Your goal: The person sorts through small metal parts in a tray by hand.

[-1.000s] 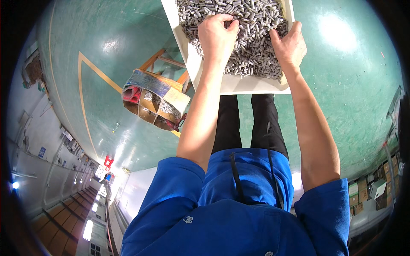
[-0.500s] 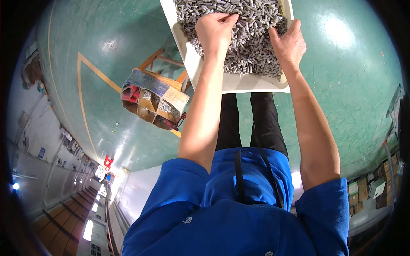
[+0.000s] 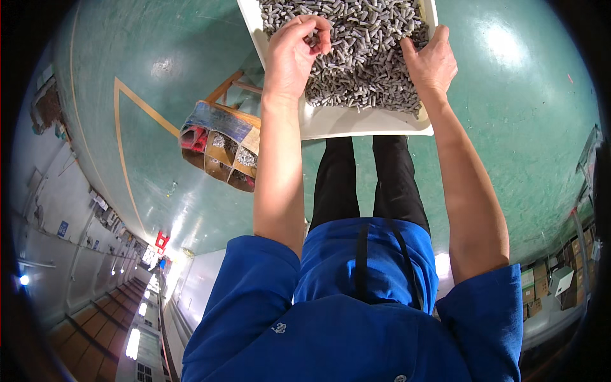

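Note:
A white tray full of small grey metal-looking cylinders lies in front of me at the top of the view. My left hand is over the tray's left side, fingers curled in and fingertips close to the thumb. Whatever they may hold is hidden or too small to make out. At the right wall my right hand grips the tray, thumb inside against the cylinders and the other fingers over the rim.
A divided cardboard box with grey pieces and something red in its compartments sits on a wooden stool to the left. Green floor with yellow lines spreads around. Stacked cartons stand far right.
My left hand has moved left and slightly up, away from the middle of the cylinders, with its fingers curling in more. The right hand keeps its place on the tray.

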Motion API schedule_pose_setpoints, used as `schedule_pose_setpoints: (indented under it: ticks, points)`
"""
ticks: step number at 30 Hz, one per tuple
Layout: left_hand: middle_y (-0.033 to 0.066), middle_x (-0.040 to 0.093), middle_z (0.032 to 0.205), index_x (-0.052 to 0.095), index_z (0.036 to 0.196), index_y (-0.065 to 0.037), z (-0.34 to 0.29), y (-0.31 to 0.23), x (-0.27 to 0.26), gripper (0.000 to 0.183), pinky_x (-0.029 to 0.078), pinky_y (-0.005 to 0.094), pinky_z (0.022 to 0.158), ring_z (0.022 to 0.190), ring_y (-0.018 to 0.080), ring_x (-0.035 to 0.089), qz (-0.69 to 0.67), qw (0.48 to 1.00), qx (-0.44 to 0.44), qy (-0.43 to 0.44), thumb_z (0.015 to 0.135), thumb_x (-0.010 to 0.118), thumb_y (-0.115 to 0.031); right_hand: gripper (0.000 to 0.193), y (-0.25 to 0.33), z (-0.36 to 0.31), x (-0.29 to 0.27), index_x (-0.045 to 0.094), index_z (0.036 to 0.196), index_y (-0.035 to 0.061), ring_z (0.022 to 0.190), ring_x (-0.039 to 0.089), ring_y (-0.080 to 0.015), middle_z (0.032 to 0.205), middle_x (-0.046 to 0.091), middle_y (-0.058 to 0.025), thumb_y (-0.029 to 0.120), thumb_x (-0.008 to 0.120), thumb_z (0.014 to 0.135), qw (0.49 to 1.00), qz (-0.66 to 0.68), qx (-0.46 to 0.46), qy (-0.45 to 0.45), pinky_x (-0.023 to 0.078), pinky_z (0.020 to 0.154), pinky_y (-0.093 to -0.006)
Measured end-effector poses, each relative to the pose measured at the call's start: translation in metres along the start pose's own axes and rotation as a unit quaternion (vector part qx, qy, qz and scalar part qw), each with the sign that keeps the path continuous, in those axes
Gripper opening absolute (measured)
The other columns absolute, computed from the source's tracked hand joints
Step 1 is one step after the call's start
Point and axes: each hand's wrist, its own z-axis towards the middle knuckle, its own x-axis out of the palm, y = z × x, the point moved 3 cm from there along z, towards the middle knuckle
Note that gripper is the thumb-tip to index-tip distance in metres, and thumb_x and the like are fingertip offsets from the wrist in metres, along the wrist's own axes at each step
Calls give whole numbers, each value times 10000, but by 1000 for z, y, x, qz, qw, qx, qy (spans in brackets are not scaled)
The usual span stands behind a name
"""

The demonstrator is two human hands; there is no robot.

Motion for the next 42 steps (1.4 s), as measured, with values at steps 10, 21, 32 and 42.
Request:
schedule_pose_setpoints:
  ticks: [10,21,32,42]
  points:
    - [-16,413,463,672,814,-65,-7,20,2,159,275,234,412,437,47,329,515,834,140,-142,662,686,-19,476,1,-3,4,389,885,26,755,582,-362,832,577,-186,373,627,663,1000,15,0,5,468,682,-428]
    - [-62,330,485,680,820,-81,-28,0,-27,188,272,209,421,460,32,300,522,818,121,-210,647,706,-11,481,0,-8,7,384,893,34,749,588,-350,803,579,-186,381,625,663,1000,13,-14,-13,470,681,-425]
    - [-23,410,463,686,778,-83,-38,6,-51,165,322,214,442,452,46,366,521,807,100,-258,663,640,25,375,-16,2,22,580,911,76,810,609,-288,852,634,-128,283,684,616,986,89,110,92,477,736,-390]
    - [-34,494,502,693,791,-78,-52,22,-62,154,348,209,455,473,36,406,516,805,104,-274,640,699,-48,363,7,-12,21,615,963,119,856,602,-272,884,636,-109,228,662,619,984,-1,163,74,475,755,-380]
